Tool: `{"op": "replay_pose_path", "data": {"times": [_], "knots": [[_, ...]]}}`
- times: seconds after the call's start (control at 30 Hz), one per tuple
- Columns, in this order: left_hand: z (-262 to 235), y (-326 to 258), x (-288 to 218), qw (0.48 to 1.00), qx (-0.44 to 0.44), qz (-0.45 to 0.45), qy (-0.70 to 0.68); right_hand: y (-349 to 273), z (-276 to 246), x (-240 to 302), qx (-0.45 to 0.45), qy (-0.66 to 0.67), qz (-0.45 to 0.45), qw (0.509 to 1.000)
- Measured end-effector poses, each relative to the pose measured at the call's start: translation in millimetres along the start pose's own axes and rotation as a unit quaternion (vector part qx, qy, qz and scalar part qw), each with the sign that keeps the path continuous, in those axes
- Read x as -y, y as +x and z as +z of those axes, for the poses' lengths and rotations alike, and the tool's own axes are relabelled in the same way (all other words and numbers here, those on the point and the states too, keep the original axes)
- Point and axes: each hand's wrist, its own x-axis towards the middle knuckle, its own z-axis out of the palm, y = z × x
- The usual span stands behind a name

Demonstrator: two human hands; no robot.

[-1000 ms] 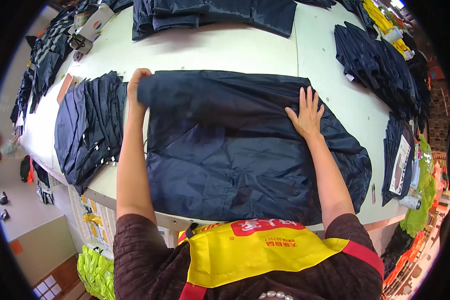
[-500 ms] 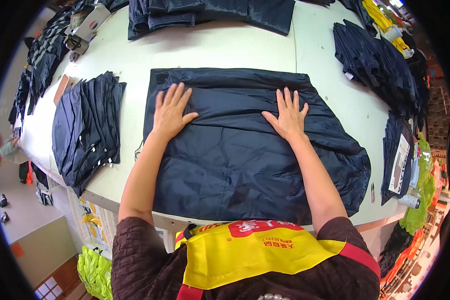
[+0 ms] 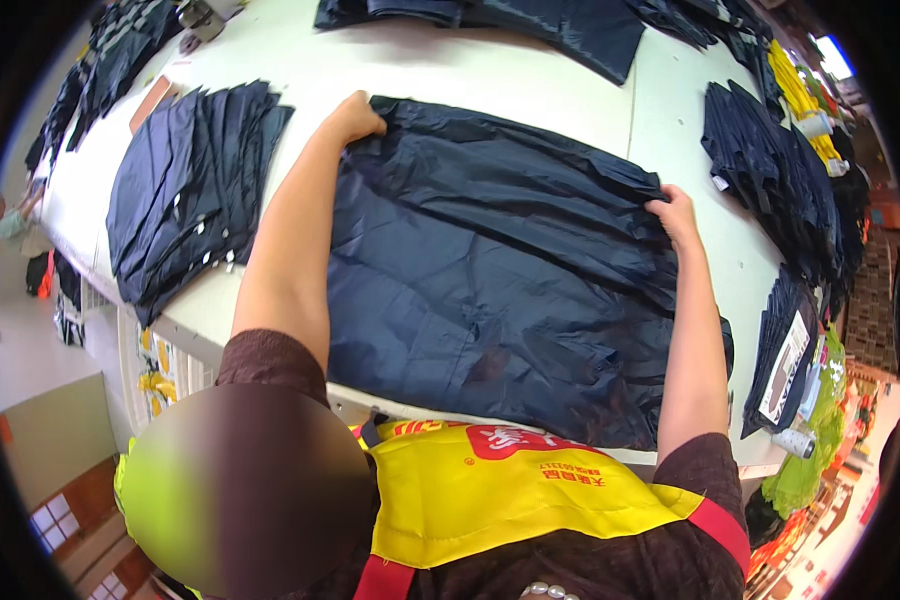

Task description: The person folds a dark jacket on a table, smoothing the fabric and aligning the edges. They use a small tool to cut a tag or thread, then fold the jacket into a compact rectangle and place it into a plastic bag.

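Navy, thin and crinkly, the garment lies spread flat on the white tabletop right in front of me, its near hem reaching the tabletop's front edge by my yellow apron. My left hand is closed on the far left corner of the cloth, fingers curled over its edge. My right hand grips the right edge where the fabric bunches into folds, fingers tucked into them. Both arms stretch out along the garment's two sides.

Left of the garment runs a narrow strip of bare tabletop, then a fanned stack of folded navy pieces that sits near the tabletop's left edge. Beyond the far edge of the garment there is a wide open band of white surface before another dark pile at the back. On the right, a bare strip separates my right hand from more stacked navy pieces.
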Motion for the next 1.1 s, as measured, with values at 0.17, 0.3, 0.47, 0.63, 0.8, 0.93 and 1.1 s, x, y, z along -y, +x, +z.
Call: {"op": "replay_pose_path", "data": {"times": [0.17, 0.3, 0.47, 0.63, 0.8, 0.93, 1.1], "knots": [[-43, -96, 16, 0.967, -0.121, 0.154, -0.161, -122, -20, 58, -0.117, -0.084, -0.291, 0.946], [-67, -216, 39, 0.873, -0.324, 0.360, -0.057, -240, -28, 61, -0.144, -0.205, -0.455, 0.855], [-13, -326, 91, 0.878, -0.283, 0.361, 0.133, -321, 19, -7, 0.084, -0.253, -0.407, 0.874], [15, -357, 118, 0.937, -0.153, 0.257, 0.179, -345, 24, 65, 0.223, -0.408, -0.245, 0.851], [6, -367, 123, 0.991, -0.029, 0.123, 0.050, -356, 107, 45, 0.101, -0.387, -0.355, 0.845], [17, -348, 147, 0.990, 0.001, -0.009, -0.142, -344, 122, 26, 0.073, -0.429, -0.371, 0.821], [30, -311, 91, 0.951, -0.164, -0.182, -0.189, -311, 95, 17, 0.079, -0.446, -0.371, 0.810]]}}
